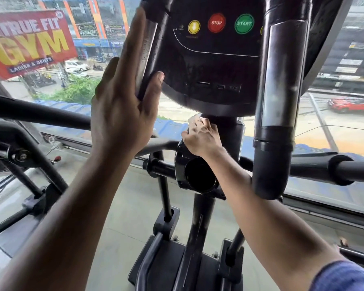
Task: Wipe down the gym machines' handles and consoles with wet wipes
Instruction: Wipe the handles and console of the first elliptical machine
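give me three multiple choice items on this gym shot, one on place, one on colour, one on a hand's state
1. Where is the right hand?
A. under the black console
B. on the green START button
C. on the floor

2. What colour is the round STOP button?
A. yellow
B. red
C. blue

3. How is the left hand?
A. a closed fist
B. hanging free
C. fingers straight along the left silver-and-black handlebar, thumb hooked round it

Key: 1 A, it sits below the black console at the post. 2 B, it is red beside the green START button. 3 C, the left silver-and-black handlebar lies between fingers and thumb.
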Available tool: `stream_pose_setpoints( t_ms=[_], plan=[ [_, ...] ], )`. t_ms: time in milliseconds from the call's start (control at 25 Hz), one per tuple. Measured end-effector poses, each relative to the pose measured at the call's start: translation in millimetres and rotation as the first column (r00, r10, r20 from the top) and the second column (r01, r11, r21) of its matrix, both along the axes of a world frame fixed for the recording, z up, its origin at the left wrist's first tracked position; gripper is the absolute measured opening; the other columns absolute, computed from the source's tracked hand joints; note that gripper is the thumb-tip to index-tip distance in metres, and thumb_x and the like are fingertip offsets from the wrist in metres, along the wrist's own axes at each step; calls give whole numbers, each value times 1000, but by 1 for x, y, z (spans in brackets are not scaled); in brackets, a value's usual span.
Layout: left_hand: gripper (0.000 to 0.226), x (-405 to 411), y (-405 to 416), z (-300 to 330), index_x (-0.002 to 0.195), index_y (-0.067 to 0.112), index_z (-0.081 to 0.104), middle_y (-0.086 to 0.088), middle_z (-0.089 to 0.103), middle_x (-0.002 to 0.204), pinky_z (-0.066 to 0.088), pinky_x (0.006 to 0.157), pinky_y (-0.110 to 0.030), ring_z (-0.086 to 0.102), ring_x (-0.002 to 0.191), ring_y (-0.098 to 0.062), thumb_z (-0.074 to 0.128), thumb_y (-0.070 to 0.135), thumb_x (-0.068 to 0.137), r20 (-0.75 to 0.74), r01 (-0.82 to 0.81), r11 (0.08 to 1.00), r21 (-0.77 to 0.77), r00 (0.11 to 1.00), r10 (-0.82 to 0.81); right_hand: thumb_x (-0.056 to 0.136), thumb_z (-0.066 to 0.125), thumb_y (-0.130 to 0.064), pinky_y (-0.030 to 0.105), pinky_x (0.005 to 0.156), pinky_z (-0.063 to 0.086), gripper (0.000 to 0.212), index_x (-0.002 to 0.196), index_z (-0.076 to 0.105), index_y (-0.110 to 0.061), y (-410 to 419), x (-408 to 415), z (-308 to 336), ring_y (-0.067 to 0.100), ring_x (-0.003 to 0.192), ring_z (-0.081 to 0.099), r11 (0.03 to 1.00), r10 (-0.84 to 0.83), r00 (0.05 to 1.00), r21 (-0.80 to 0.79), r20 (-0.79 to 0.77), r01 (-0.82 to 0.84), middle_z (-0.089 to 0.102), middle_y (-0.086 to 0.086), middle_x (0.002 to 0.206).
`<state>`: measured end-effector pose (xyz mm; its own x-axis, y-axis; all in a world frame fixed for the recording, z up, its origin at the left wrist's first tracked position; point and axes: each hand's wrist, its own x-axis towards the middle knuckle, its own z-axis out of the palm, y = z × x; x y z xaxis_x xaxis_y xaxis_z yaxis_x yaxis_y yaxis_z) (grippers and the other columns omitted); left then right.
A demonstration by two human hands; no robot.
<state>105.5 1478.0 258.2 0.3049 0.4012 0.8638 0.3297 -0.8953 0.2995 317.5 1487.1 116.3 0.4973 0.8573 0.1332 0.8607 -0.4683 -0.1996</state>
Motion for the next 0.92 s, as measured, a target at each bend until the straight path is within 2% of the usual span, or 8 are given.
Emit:
stream_pose_setpoints(
  t_ms=[120,240,360,440,600,680,840,920],
  plan=[
    [63,0,-2,-1,163,15,30,-5,55,152,44,99,-27,56,126,-26,55,30,107,-3,-6,1000,-2,1000,6,100,32,-43,44,110,22,50,131,54,-12,-15,-13,12,24,129,40,1000,-12,1000,1,-1,12,54,6,140],
    [63,0,-2,-2,163,15,30,-5,55,152,40,91,-13,55,122,-23,55,29,107,-5,-19,1000,-1,1000,19,99,40,-43,35,97,14,49,131,54,-9,-45,-28,11,24,130,42,1000,-12,1000,23,-13,12,57,6,136],
    [63,1,-2,-2,163,15,30,-8,55,151,43,92,-23,53,123,-24,55,29,107,0,-27,1000,11,1000,27,98,37,-49,40,112,20,63,141,49,-4,-34,-27,12,26,138,39,1000,-2,1000,-24,-28,2,51,11,145],
    [62,1,-3,-1,162,13,30,-8,54,152,42,97,-23,52,127,-24,54,28,107,-5,-11,1000,23,1000,11,99,32,-53,45,119,22,70,146,46,-2,-7,-17,16,29,144,34,997,-22,999,-81,-49,18,45,16,152],
    [62,1,-3,-1,162,12,30,-8,53,153,46,99,-33,50,128,-24,55,26,106,5,2,1000,12,1000,-2,102,26,-56,47,127,9,82,159,19,1,26,-8,9,32,157,9,984,-53,997,-172,-61,42,14,20,168],
    [63,1,-3,-2,162,12,30,-7,53,153,46,99,-33,51,130,-24,55,27,106,2,3,1000,10,1000,-3,102,26,-56,47,128,6,81,161,14,0,21,-11,9,31,157,5,988,-55,994,-148,-94,40,9,20,169],
    [63,0,-2,-1,163,15,28,-3,50,156,39,97,-21,49,129,-21,53,29,107,-15,-7,1000,-15,1000,6,100,30,-54,48,127,8,77,160,21,-7,-32,-34,3,26,157,8,1000,25,996,-3,-83,-26,17,14,169],
    [64,0,-1,-1,164,18,26,-5,51,155,43,94,-28,50,127,-22,52,32,107,-34,-17,1000,-26,999,16,99,35,-55,46,128,0,77,161,19,-13,-68,-48,-6,23,158,5,995,92,995,31,-28,-92,15,8,170]
  ],
)
